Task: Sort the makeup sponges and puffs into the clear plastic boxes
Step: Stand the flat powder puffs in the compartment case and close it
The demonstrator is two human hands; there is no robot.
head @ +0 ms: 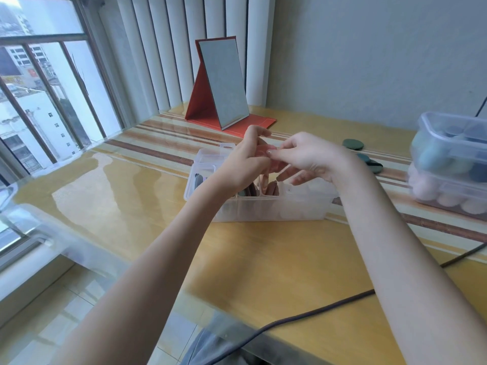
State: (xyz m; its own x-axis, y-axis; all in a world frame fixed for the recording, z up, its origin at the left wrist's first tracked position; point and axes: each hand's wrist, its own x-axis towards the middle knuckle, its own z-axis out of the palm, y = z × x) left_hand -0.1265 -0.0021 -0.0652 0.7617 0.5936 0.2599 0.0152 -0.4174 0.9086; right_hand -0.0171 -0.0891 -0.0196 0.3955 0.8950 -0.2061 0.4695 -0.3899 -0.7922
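Both my hands meet above a clear divided plastic box (263,209) at the middle of the table. My left hand (247,162) and my right hand (305,156) together pinch a flat pink puff (263,151) between their fingertips. Inside the box stand several flat puffs, dark and brownish-pink (271,189). Behind my right hand, dark green round puffs (353,144) lie loose on the table. At the right edge, two stacked clear boxes hold sponges: blue-green ones in the upper box (448,143), pale pink ones in the lower box (445,196).
A red folding mirror (224,85) stands at the back of the table. A dark cable (316,309) runs across the front right of the tabletop. A window with bars is on the left, and the table's glossy front edge is near me.
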